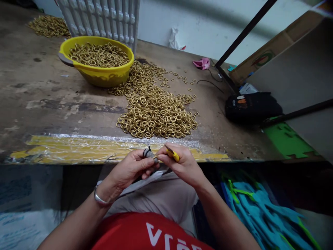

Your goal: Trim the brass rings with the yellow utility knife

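Observation:
Close to the table's front edge, my left hand [134, 167] pinches a small gold ring [155, 157] between thumb and fingers. A grey wrap with a black band [147, 152] covers one of its fingers. My right hand [183, 165] is closed around a small yellow-handled tool [173, 154] whose dark pointed tip sticks up and to the left. The right thumb and forefinger meet at the ring, touching the left fingertips. Just beyond both hands lies a heap of gold rings [158, 111], spread loose on the table.
A yellow basin [104, 74] full of rings stands behind the heap at left. Another ring pile [49, 26] lies at far left. A white radiator [101, 17] is at the back. Right are a black cloth bundle [252, 107] and metal bars. Yellow tape [78, 149] lines the table edge.

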`<action>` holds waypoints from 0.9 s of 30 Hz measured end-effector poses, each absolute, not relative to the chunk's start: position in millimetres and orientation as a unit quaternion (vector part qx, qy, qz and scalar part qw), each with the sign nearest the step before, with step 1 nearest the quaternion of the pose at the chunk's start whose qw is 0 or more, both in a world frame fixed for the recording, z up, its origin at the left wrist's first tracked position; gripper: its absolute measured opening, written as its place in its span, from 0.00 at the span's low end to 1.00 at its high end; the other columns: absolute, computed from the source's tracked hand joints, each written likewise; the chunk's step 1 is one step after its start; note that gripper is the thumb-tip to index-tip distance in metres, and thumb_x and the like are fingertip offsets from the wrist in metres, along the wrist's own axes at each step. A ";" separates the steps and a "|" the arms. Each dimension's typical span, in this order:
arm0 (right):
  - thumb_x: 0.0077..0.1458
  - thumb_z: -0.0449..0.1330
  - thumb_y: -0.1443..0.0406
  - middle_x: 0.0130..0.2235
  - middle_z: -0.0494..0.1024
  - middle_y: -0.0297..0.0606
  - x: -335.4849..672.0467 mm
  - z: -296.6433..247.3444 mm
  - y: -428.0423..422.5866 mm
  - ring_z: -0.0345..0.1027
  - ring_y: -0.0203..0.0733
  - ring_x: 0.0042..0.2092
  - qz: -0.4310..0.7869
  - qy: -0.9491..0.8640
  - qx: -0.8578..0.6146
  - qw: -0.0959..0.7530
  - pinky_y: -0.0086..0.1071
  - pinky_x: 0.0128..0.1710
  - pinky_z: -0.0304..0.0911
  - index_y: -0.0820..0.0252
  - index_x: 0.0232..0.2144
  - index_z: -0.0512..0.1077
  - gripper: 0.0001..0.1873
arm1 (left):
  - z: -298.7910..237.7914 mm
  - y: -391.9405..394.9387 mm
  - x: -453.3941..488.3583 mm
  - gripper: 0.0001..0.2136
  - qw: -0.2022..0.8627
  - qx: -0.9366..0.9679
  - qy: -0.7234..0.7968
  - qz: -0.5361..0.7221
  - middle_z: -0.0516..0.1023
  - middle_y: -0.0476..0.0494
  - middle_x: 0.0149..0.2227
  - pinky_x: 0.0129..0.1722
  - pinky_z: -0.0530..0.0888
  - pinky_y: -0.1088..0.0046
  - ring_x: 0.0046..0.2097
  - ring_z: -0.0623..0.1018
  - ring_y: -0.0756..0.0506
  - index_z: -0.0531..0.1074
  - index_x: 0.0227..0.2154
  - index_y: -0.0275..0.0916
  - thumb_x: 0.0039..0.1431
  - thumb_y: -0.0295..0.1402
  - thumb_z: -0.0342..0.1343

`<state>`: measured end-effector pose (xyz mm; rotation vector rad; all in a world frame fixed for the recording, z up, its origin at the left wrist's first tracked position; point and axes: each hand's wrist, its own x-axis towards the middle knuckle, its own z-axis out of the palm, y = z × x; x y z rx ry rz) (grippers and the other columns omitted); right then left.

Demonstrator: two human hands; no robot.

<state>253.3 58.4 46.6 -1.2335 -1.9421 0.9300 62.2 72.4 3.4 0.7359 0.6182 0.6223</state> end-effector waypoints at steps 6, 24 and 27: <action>0.64 0.55 0.64 0.32 0.75 0.34 258.0 45.8 41.6 0.68 0.36 0.34 0.318 -0.705 -0.538 0.336 0.30 0.36 0.61 0.59 0.36 0.75 0.09 | 6.0 64.9 67.3 0.13 0.809 0.354 0.322 0.342 0.66 0.52 0.22 0.20 0.59 0.81 0.21 0.62 0.56 0.73 0.27 0.33 0.50 0.39 0.67; 0.61 0.50 0.73 0.33 0.74 0.38 250.5 34.5 17.8 0.68 0.40 0.32 0.050 -0.783 -0.604 0.140 0.32 0.32 0.59 0.60 0.36 0.71 0.10 | 8.2 58.5 73.7 0.12 0.721 0.456 0.374 0.364 0.61 0.55 0.18 0.19 0.55 0.80 0.21 0.57 0.55 0.73 0.27 0.35 0.54 0.39 0.65; 0.62 0.48 0.72 0.32 0.74 0.38 248.2 33.5 16.9 0.67 0.39 0.31 0.030 -0.788 -0.600 0.139 0.32 0.31 0.57 0.61 0.36 0.71 0.11 | 8.0 59.3 74.0 0.10 0.714 0.479 0.365 0.358 0.62 0.55 0.19 0.19 0.56 0.80 0.21 0.57 0.55 0.73 0.26 0.36 0.55 0.37 0.63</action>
